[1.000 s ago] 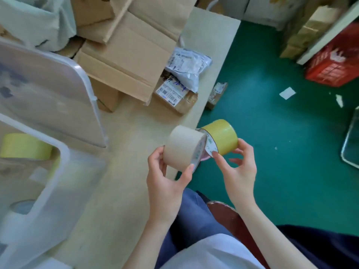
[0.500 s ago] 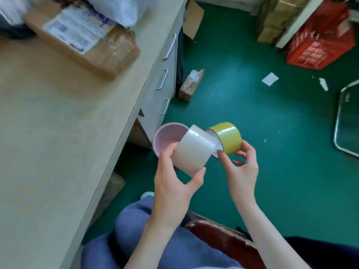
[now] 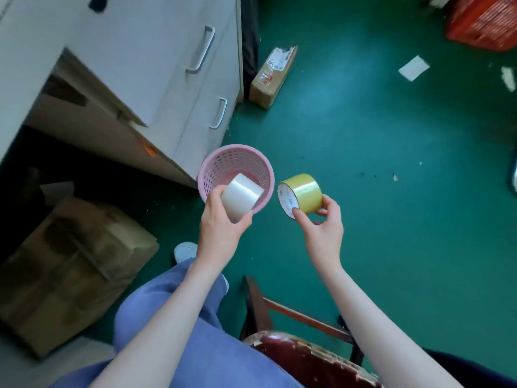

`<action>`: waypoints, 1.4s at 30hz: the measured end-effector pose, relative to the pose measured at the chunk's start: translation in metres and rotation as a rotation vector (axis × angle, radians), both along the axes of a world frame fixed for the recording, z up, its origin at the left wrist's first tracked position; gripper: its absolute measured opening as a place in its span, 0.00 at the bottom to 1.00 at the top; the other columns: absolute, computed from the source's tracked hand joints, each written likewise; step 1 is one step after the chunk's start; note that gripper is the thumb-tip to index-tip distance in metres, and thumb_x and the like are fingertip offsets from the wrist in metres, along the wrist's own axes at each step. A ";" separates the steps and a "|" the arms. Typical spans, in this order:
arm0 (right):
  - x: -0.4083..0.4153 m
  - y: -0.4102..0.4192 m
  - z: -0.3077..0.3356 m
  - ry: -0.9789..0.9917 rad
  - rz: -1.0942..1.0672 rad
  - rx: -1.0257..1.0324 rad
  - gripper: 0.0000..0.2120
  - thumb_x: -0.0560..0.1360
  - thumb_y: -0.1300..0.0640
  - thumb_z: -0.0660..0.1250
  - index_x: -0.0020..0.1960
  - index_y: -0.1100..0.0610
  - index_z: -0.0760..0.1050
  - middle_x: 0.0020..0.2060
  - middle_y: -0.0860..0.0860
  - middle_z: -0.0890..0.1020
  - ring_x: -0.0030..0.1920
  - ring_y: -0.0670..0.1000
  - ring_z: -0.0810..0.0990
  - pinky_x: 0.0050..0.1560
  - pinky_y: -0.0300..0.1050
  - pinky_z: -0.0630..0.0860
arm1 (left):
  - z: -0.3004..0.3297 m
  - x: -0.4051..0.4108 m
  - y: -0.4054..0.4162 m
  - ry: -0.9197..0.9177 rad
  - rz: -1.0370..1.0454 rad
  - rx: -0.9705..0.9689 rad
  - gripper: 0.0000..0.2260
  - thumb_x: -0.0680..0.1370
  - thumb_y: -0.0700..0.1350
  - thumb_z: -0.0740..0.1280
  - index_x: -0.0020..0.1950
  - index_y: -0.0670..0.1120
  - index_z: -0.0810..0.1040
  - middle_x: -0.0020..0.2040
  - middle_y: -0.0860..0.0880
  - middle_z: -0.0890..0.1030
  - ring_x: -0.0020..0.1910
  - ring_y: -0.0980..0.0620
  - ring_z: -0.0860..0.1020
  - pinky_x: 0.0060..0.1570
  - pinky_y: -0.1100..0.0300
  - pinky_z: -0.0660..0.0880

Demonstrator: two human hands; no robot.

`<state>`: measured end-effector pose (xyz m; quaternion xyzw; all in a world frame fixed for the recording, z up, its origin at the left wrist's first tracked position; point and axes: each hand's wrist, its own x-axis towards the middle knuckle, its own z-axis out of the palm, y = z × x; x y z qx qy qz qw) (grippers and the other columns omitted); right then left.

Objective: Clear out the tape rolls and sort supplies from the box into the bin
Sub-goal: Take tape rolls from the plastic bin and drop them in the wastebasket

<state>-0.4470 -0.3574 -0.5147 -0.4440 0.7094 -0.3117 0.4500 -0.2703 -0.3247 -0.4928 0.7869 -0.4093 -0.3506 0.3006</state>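
Observation:
My left hand (image 3: 221, 228) grips a pale whitish tape roll (image 3: 242, 196) just above the near rim of a pink perforated bin (image 3: 221, 163) that stands on the green floor. My right hand (image 3: 321, 228) pinches a yellow tape roll (image 3: 303, 191) with a white inner core, to the right of the bin and apart from it. The two rolls are separated. The bin's inside shows no contents around the pale roll.
A grey drawer cabinet (image 3: 179, 79) stands left of the bin. A taped cardboard box (image 3: 70, 270) sits under the desk at left, a small parcel (image 3: 272, 77) on the floor behind. A worn red chair seat (image 3: 307, 357) lies below my arms. A red crate (image 3: 484, 21) is far right.
My view has swung down from the desk to the floor. The rolls, touching earlier, have parted; my left hand has brought the pale roll over the pink bin's rim.

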 end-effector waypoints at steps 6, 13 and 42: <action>0.013 -0.015 -0.041 -0.041 -0.066 0.170 0.24 0.70 0.52 0.75 0.62 0.55 0.71 0.56 0.49 0.78 0.55 0.50 0.77 0.52 0.40 0.70 | -0.058 0.022 -0.039 0.035 0.196 0.236 0.27 0.70 0.45 0.74 0.63 0.41 0.66 0.60 0.42 0.73 0.55 0.42 0.74 0.53 0.49 0.75; 0.025 -0.028 -0.059 -0.059 -0.076 0.248 0.22 0.70 0.52 0.75 0.60 0.55 0.72 0.52 0.48 0.79 0.51 0.49 0.77 0.48 0.39 0.70 | -0.107 0.031 -0.071 0.266 0.359 0.417 0.24 0.70 0.44 0.74 0.63 0.43 0.71 0.60 0.44 0.77 0.56 0.45 0.76 0.57 0.52 0.75; 0.090 -0.081 -0.124 -0.277 -0.020 0.553 0.16 0.71 0.64 0.70 0.58 0.60 0.76 0.44 0.54 0.81 0.35 0.51 0.80 0.45 0.47 0.75 | -0.052 0.079 -0.059 0.588 0.591 0.171 0.10 0.80 0.38 0.59 0.46 0.46 0.78 0.37 0.51 0.78 0.38 0.54 0.77 0.42 0.64 0.72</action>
